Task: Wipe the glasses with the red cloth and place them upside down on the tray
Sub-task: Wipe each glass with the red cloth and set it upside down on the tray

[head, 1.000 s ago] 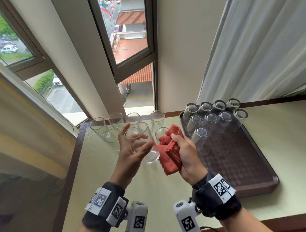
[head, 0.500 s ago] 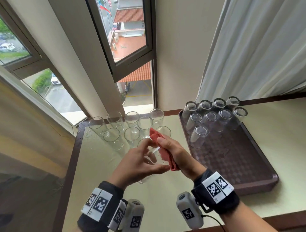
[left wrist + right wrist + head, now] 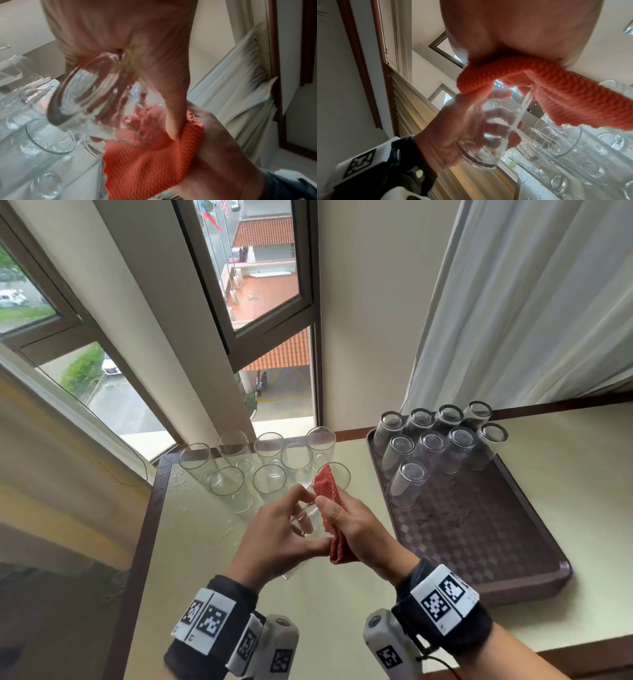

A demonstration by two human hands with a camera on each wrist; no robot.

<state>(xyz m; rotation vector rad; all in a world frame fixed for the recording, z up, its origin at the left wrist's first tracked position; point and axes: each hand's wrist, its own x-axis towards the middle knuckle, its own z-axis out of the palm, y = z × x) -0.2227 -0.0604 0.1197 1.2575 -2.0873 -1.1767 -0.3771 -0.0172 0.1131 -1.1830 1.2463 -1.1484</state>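
Observation:
My left hand (image 3: 284,529) grips a clear glass (image 3: 305,525) above the table, fingers curled round its body; the left wrist view shows its thick base (image 3: 85,92) towards the camera. My right hand (image 3: 356,525) holds the red cloth (image 3: 330,508) and pushes part of it into the glass's mouth (image 3: 510,86). The rest of the cloth (image 3: 149,159) hangs below the hand. Several upright wet glasses (image 3: 270,460) stand at the table's back left. Several glasses stand upside down (image 3: 431,446) on the brown tray (image 3: 479,542) at the right.
A window (image 3: 270,302) and wall rise behind the table. A white curtain (image 3: 531,302) hangs above the tray's far end. Water drops lie on the table's left edge (image 3: 171,484). The tray's near half is bare.
The hands have come together and lower over the table. The cloth, held beside the glass a second ago, is now pushed into the glass's mouth.

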